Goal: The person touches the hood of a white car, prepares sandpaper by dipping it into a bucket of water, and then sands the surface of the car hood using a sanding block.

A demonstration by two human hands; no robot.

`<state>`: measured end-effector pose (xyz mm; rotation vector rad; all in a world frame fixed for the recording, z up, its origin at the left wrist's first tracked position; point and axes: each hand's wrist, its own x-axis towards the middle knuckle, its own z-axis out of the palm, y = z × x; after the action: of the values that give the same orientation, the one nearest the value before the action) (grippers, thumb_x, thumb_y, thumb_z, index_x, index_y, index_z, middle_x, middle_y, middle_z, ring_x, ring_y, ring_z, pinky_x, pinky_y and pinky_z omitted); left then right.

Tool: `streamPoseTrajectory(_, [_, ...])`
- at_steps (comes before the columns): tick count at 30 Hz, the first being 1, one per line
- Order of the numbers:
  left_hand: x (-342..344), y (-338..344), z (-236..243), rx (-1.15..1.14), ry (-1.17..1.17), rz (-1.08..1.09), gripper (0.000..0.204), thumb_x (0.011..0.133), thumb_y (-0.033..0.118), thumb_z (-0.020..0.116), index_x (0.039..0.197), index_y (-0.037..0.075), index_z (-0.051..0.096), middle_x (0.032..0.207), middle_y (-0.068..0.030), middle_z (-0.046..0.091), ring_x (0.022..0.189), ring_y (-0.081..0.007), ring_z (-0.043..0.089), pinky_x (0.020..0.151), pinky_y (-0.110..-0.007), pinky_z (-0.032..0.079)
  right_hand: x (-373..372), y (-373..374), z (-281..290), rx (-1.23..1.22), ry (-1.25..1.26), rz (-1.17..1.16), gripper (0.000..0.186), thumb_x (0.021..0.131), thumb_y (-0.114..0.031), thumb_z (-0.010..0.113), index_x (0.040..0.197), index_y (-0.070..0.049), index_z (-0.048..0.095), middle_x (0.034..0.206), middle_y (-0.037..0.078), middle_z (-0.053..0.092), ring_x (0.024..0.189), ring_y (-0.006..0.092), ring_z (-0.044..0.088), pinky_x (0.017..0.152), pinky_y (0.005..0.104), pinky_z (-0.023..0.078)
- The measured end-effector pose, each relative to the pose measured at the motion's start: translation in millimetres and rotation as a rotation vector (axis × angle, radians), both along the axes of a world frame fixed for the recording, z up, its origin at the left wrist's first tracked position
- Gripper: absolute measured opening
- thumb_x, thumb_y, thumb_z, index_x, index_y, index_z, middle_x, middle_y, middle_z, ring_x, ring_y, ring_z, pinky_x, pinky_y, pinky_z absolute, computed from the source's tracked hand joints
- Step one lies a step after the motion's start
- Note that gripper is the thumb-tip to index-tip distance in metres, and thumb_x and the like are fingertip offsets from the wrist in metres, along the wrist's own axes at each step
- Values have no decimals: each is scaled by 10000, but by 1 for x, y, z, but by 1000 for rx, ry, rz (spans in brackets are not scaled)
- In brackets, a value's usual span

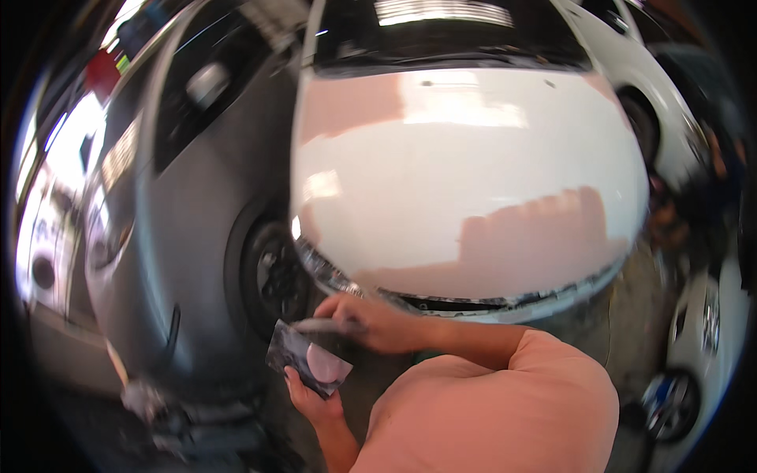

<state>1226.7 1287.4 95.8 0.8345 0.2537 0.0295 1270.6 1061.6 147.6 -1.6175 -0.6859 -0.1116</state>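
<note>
- Crowded room: at least four cars, one grey car point(189, 229), three white cars point(674, 102).
- One brownish floor point(637, 303) between them.
- One glossy white hood point(465, 173), bearing two large pinkish patches point(544, 229).
- Two hands: left hand point(315, 400) gripping one dark board point(290, 353) near the grey car's front wheel point(272, 272); right hand point(382, 325) closed around one tool point(314, 324), blurred, at the board's upper edge.
- One pink paste dollop point(326, 364) on the board.

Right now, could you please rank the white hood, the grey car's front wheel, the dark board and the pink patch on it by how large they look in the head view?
1. White hood
2. Grey car's front wheel
3. Dark board, held in the left hand
4. Pink patch on the board
</note>
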Motion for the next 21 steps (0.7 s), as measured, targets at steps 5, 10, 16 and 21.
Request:
streamPoseTrajectory(5, [49, -31, 2, 52, 4, -261, 367, 1060, 295, 462, 1296, 21, 523, 1201, -138, 637, 1094, -262, 649, 933, -412, 544, -41, 3, -15, -218, -240, -143, 834, 684, 107, 691, 1444, -177, 498, 1372, 199, 443, 1309, 408, 433, 1075, 453, 407])
streamPoseTrajectory(10, [66, -62, -9, 24, -12, -592, 390, 1042, 221, 496, 1375, 23, 454, 1262, -127, 588, 1148, -264, 605, 964, -427, 518, -81, -14, -47, -429, -107, -500, 808, 657, 104, 697, 1394, -196, 554, 1361, 196, 449, 1292, 413, 438, 1072, 456, 405])
streamPoseTrajectory(16, [78, -109, -7, -16, 54, -863, 393, 1022, 296, 541, 1323, 45, 506, 1216, -109, 619, 1117, -253, 622, 960, -420, 516, -178, -19, -100, -684, 447, -922, 751, 709, 121, 619, 1398, -159, 513, 1376, 204, 450, 1276, 393, 455, 1076, 432, 403])
streamPoseTrajectory(21, [62, -173, -2, 32, 45, -1042, 388, 1062, 329, 464, 1318, 40, 505, 1222, -111, 616, 1145, -269, 619, 993, -434, 501, -259, -12, -118, 171, 616, -1417, 563, 840, 107, 553, 1371, -70, 492, 1373, 127, 491, 1253, 272, 503, 1052, 364, 417])
